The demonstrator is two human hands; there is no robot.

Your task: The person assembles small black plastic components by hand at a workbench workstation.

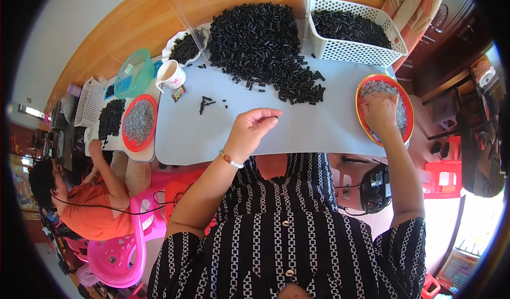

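Note:
My left hand (254, 131) is raised over the near middle of the table, thumb and fingers pinched together. A tiny dark tip shows at the fingertips, apparently a small black piece, mostly hidden by them. At the right, my right hand (380, 111) reaches into a red, yellow-rimmed tray (407, 126) of small silvery-grey pieces (402, 107). Its fingers are curled down among the pieces, and what they grip is hidden. Beyond my left hand lies a big heap of short black tube-like pieces (255, 38), trailing toward me.
A white perforated basket (350, 56) of black pieces stands far right. Several black pieces (205, 104), a small packet (179, 93) and a white cup (172, 76) sit at left. Beyond them is a green basket (134, 73). A co-worker in orange (98, 214) works at the adjoining table.

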